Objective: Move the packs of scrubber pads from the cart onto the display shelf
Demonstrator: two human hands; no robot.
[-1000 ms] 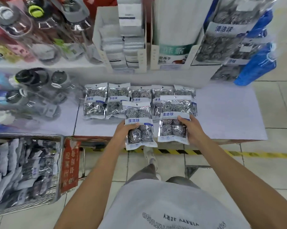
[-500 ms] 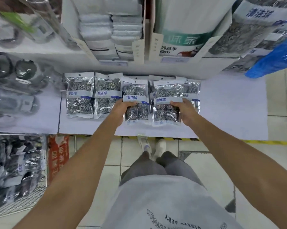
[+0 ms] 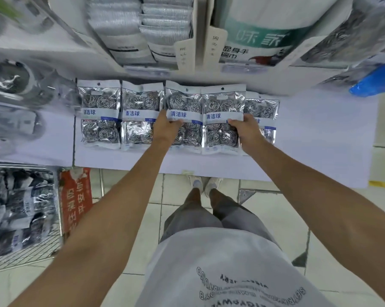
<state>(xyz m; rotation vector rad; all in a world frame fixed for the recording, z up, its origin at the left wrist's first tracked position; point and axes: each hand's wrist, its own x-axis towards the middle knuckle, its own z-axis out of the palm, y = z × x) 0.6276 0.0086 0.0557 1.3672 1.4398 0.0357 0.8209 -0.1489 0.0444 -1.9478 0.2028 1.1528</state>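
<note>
My left hand (image 3: pixel 165 127) pinches one pack (image 3: pixel 182 111) and my right hand (image 3: pixel 245 129) another (image 3: pixel 223 111), side by side on the shelf (image 3: pixel 320 134), long axes pointing away from me. The cart (image 3: pixel 20 218), holding more packs, lies low to my left, nearer the left hand.

Bright, even overhead light with soft shadows; glare on the foil packs (image 3: pixel 223 117); wide-angle distortion and blur toward the edges.

On the upper shelf (image 3: pixel 242 84), a cardboard box (image 3: pixel 182 52) of grey folded cloths stands beside a box (image 3: pixel 218 43) holding a white-and-green pack (image 3: pixel 260 29). Bottles (image 3: pixel 16 85) lie blurred at the left edge. A blue bag (image 3: pixel 375 79) lies right.
</note>
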